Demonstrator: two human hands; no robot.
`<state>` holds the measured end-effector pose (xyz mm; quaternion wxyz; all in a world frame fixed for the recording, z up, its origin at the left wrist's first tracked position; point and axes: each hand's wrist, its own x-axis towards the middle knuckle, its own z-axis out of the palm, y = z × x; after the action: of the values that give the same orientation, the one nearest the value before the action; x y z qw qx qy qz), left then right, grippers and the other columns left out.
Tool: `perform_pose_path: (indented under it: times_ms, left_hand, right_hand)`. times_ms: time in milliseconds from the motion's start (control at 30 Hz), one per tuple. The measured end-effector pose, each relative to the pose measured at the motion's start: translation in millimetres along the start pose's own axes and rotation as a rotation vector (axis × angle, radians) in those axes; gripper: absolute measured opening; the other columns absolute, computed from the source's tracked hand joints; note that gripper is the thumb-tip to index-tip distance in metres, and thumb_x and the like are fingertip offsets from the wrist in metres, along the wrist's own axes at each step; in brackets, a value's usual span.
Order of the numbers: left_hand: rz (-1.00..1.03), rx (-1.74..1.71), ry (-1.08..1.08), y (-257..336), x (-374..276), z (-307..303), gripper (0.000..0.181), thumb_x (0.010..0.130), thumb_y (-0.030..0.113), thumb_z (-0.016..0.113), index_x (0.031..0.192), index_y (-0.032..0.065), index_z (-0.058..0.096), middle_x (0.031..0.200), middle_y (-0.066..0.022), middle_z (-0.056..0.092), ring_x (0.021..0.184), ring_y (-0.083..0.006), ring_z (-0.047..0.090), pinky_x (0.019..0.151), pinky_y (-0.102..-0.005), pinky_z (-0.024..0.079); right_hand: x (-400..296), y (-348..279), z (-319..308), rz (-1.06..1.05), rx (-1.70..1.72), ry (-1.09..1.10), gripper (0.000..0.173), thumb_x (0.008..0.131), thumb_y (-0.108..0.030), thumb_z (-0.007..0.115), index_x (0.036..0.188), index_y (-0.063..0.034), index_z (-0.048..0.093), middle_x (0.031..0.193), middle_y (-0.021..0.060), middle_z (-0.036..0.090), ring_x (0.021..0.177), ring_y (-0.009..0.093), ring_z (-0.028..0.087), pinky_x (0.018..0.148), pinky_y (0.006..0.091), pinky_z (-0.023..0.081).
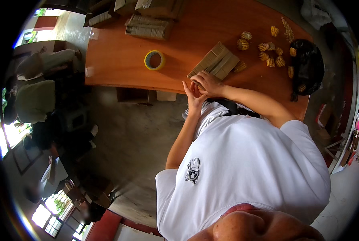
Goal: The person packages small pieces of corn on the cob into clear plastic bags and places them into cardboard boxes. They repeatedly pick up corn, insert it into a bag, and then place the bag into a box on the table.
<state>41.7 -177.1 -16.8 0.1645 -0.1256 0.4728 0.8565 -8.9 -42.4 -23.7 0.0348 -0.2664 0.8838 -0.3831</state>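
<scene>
A flat brown cardboard box [218, 61] lies at an angle on the orange-brown table [119, 66], close to its front edge. My right hand [209, 83] is at the box's near corner, with its fingers bent. Beneath those fingers a small brown edge shows; whether it is gripped is unclear. Just left and below, my left hand [194, 98] is raised with thumb and fingers spread. Its inner fingers meet or overlap the right hand's fingertips. To the left of the box is a roll of yellow-edged tape [149, 68].
Pieces of corn cob [270, 62] are scattered at right beside a black plastic bag [309, 66]. Cardboard boxes [149, 27] stand along the far left, one packed with thin upright pieces. An open carton [133, 95] sits below the table edge. Several people [35, 99] are at left.
</scene>
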Motion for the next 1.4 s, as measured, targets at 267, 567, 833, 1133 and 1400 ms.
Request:
perform_pose_path:
  times_ms: [267, 567, 833, 1133, 1400]
  left_hand:
    - [0.061, -0.017, -0.054, -13, 8, 9, 0.112, 0.064, -0.016, 0.055, 0.144, 0.0138, -0.018, 0.151, -0.0116, 0.007, 0.139, -0.0248, 0.013, 0.110, -0.0340, 0.020]
    - [0.166, 0.112, -0.064, -25, 14, 12, 0.105, 0.069, -0.014, 0.050, 0.145, 0.0146, -0.017, 0.152, -0.0103, 0.009, 0.133, -0.0265, 0.025, 0.092, -0.0295, 0.042]
    - [-0.006, -0.010, 0.011, -4, 4, 23, 0.108, 0.064, -0.014, 0.052, 0.145, 0.0094, -0.015, 0.153, -0.0119, 0.005, 0.140, -0.0257, 0.011, 0.108, -0.0319, 0.023]
    - [0.007, 0.110, -0.071, -37, 4, -9, 0.107, 0.067, -0.016, 0.052, 0.145, 0.0099, -0.017, 0.154, -0.0130, -0.006, 0.142, -0.0254, 0.000, 0.108, -0.0306, 0.024]
    - [-0.137, 0.154, -0.100, -24, 6, 11, 0.110, 0.070, -0.014, 0.056, 0.142, 0.0101, -0.023, 0.153, -0.0129, -0.002, 0.135, -0.0217, 0.019, 0.091, -0.0240, 0.041]
  right_hand:
    - [-42, 24, -23, -0.047, -0.307, -0.067, 0.068, 0.087, -0.048, 0.050, 0.139, -0.0055, 0.036, 0.144, 0.0111, 0.033, 0.136, 0.028, 0.025, 0.110, 0.0475, 0.019]
    - [-55, 42, -28, 0.066, -0.419, 0.003, 0.076, 0.088, -0.056, 0.044, 0.144, -0.0066, 0.026, 0.149, 0.0103, 0.026, 0.139, 0.026, 0.020, 0.111, 0.0489, 0.014]
    - [-53, 84, -58, 0.183, -0.540, 0.219, 0.072, 0.088, -0.052, 0.046, 0.143, -0.0089, 0.028, 0.148, 0.0066, 0.028, 0.138, 0.025, 0.023, 0.110, 0.0477, 0.019]
    - [-54, 80, -58, 0.152, -0.502, 0.226, 0.069, 0.091, -0.044, 0.048, 0.143, -0.0064, 0.026, 0.148, 0.0095, 0.027, 0.139, 0.026, 0.020, 0.110, 0.0472, 0.019]
    - [-48, 68, -56, 0.151, -0.500, 0.209, 0.066, 0.089, -0.041, 0.051, 0.142, -0.0070, 0.030, 0.148, 0.0088, 0.029, 0.139, 0.026, 0.021, 0.111, 0.0483, 0.017]
